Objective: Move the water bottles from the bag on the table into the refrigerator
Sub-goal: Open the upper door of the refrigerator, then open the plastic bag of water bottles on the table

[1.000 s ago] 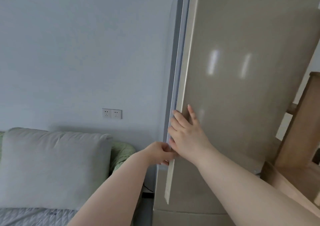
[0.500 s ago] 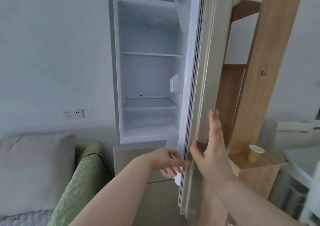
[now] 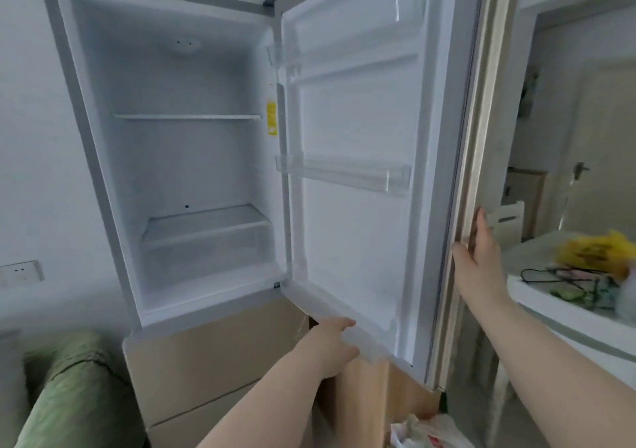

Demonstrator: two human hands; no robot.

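The refrigerator (image 3: 179,158) stands open, its glass shelves and bottom drawer bare. Its door (image 3: 358,206) is swung out to the right with clear, bare door bins. My left hand (image 3: 332,342) grips the door's bottom edge, fingers curled under it. My right hand (image 3: 476,258) rests on the door's outer edge, fingers straight and the thumb on the inner rim. A yellow bag (image 3: 592,249) lies blurred on the white table (image 3: 550,298) at the right. No water bottle is visible.
A green cushion (image 3: 75,389) and a wall socket (image 3: 20,272) are at the lower left. Beige freezer drawers (image 3: 206,361) sit below the open compartment. A white plastic bag (image 3: 423,430) lies low by a wooden unit (image 3: 364,399). Cables and small items lie on the table.
The door went from shut to wide open, swung right. My left hand slid from the door's side edge to its bottom edge, and my right hand followed the outer edge.
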